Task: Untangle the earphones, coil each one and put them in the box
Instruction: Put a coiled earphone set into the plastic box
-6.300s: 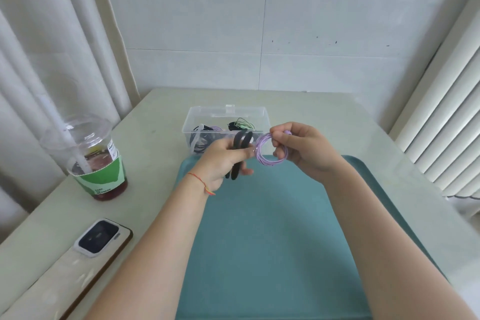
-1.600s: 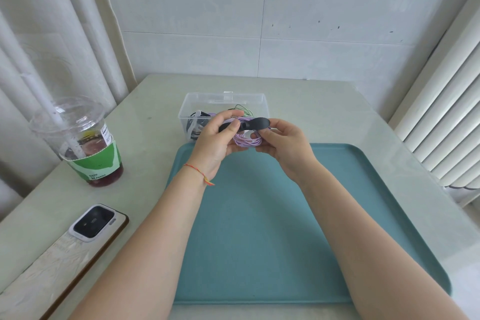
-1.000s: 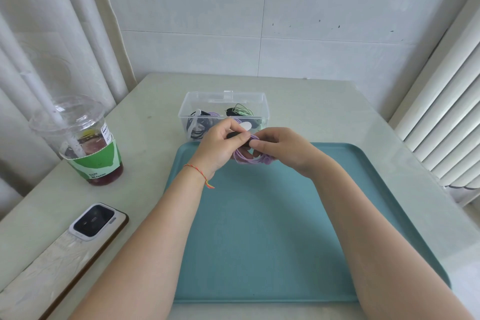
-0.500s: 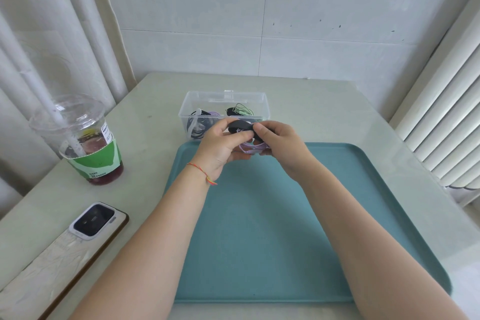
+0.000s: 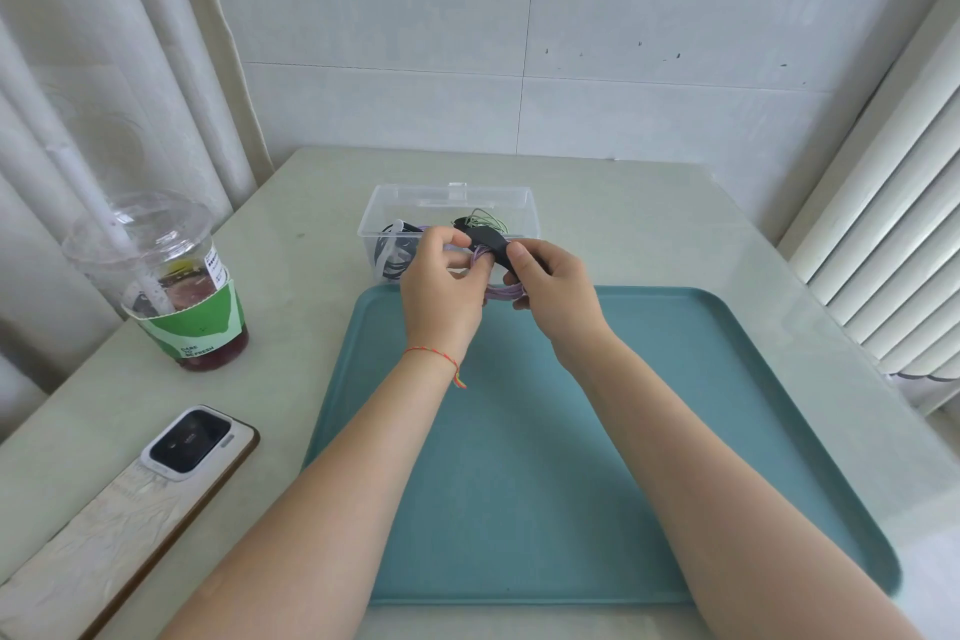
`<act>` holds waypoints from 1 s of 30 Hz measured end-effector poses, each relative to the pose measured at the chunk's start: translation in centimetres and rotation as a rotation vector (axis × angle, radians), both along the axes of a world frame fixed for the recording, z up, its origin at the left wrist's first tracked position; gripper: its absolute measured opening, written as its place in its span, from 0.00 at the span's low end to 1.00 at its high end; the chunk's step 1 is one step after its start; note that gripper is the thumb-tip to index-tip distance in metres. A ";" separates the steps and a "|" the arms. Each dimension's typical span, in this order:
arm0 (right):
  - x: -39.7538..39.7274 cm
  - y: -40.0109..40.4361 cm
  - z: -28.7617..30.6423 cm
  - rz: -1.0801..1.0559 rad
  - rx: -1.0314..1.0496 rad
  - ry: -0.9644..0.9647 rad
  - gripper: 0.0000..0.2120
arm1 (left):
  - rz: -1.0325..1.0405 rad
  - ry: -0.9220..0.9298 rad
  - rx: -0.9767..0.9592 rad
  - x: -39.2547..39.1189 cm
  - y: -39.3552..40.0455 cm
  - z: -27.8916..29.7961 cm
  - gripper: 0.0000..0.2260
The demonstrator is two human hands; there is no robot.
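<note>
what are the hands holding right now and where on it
Both hands, left and right, hold a coiled purple earphone by the black strap across its coil.

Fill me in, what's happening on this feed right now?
A person is tidying earphones at a table. Both hands, the left hand and the right hand, hold a coiled purple earphone cable over the far edge of the teal tray and are fitting a black strap around it. Just behind sits the open clear box, already holding other coiled earphones. This coil is not in the box yet. An iced drink and a phone sit off to the left.
</note>
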State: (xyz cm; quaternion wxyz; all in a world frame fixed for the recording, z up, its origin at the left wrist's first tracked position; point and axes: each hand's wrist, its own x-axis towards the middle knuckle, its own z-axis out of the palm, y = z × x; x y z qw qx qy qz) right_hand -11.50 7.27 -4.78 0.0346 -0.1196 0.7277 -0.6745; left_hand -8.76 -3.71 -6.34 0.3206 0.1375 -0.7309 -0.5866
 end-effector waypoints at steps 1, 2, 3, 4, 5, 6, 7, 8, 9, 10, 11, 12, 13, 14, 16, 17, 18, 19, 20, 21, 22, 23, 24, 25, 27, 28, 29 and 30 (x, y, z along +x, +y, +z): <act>0.1 -0.1 0.0 -0.002 -0.007 -0.003 0.09 | 0.019 0.002 -0.016 0.0 0.0 -0.1 0.09; 0.1 -0.2 0.0 -0.003 -0.011 -0.009 0.09 | 0.038 0.003 -0.033 -0.1 -0.1 -0.3 0.08; 0.1 -0.3 -0.1 -0.005 -0.013 -0.015 0.09 | 0.053 0.003 -0.052 -0.1 -0.1 -0.3 0.07; 0.2 -0.3 -0.1 -0.006 -0.008 -0.020 0.08 | 0.065 0.003 -0.074 -0.1 -0.1 -0.3 0.05; 0.2 -0.3 -0.1 -0.007 0.000 -0.023 0.08 | 0.076 0.001 -0.095 -0.1 -0.2 -0.3 0.04; 0.2 -0.3 -0.1 -0.005 0.008 -0.028 0.08 | 0.082 -0.001 -0.112 -0.1 -0.2 -0.3 0.04; 0.2 -0.2 -0.1 0.000 0.011 -0.037 0.08 | 0.084 -0.001 -0.125 0.0 -0.3 -0.3 0.04; 0.3 -0.2 0.0 0.006 0.012 -0.050 0.08 | 0.082 -0.003 -0.137 0.0 -0.3 -0.2 0.05; 0.3 -0.2 0.0 0.013 0.008 -0.069 0.07 | 0.073 -0.007 -0.147 0.0 -0.5 -0.3 0.06; 0.3 -0.1 0.1 0.017 0.000 -0.090 0.08 | 0.058 -0.011 -0.153 -0.1 -0.6 -0.3 0.06; 0.2 -0.1 0.2 0.022 -0.011 -0.111 0.08 | 0.040 -0.016 -0.161 -0.1 -0.7 -0.4 0.06; 0.1 0.0 0.2 0.025 -0.017 -0.129 0.09 | 0.025 -0.025 -0.173 -0.2 -0.7 -0.4 0.05; 0.1 0.1 0.2 0.029 -0.017 -0.140 0.10 | 0.010 -0.031 -0.182 -0.2 -0.7 -0.5 0.03; 0.0 0.1 0.2 0.029 -0.013 -0.143 0.11 | -0.012 -0.034 -0.183 -0.3 -0.6 -0.5 0.01; -0.1 0.2 0.0 0.016 -0.016 -0.134 0.09 | -0.061 -0.028 -0.169 -0.2 -0.3 -0.5 0.04; -0.2 0.3 -0.1 0.005 -0.027 -0.128 0.08 | -0.078 -0.027 -0.173 -0.1 -0.2 -0.5 0.06; -0.2 0.2 -0.2 -0.005 -0.045 -0.125 0.07 | -0.084 -0.031 -0.180 -0.1 -0.1 -0.5 0.08; -0.3 0.1 -0.3 -0.018 -0.064 -0.124 0.06 | -0.086 -0.036 -0.186 -0.1 0.0 -0.5 0.09; -0.4 0.0 -0.3 -0.035 -0.077 -0.123 0.06 | -0.084 -0.040 -0.188 -0.1 0.1 -0.5 0.09; -0.4 -0.1 -0.3 -0.056 -0.079 -0.120 0.06 | -0.080 -0.043 -0.185 -0.1 0.1 -0.5 0.09; -0.4 -0.3 -0.2 -0.076 -0.079 -0.121 0.06 | -0.078 -0.043 -0.178 -0.2 0.2 -0.4 0.07; -0.4 -0.4 -0.1 -0.094 -0.088 -0.125 0.06 | -0.080 -0.041 -0.173 -0.2 0.3 -0.4 0.06; -0.4 -0.5 0.2 -0.110 -0.096 -0.130 0.06 | -0.086 -0.038 -0.176 -0.2 0.4 -0.4 0.05; -0.4 -0.5 0.5 -0.124 -0.097 -0.131 0.06 | -0.095 -0.031 -0.191 -0.1 0.5 -0.3 0.05; -0.6 -0.4 0.9 -0.131 -0.064 -0.130 0.06 | -0.101 -0.014 -0.239 0.2 0.9 -0.1 0.05; -0.7 -0.2 1.2 -0.115 -0.037 -0.137 0.06 | -0.095 -0.008 -0.253 0.3 1.0 0.0 0.05; -0.9 0.1 1.4 -0.083 -0.010 -0.154 0.06 | -0.082 -0.008 -0.255 0.3 0.9 0.2 0.05; -1.1 0.3 1.6 -0.035 0.008 -0.181 0.06 | -0.059 -0.011 -0.247 0.4 0.8 0.4 0.05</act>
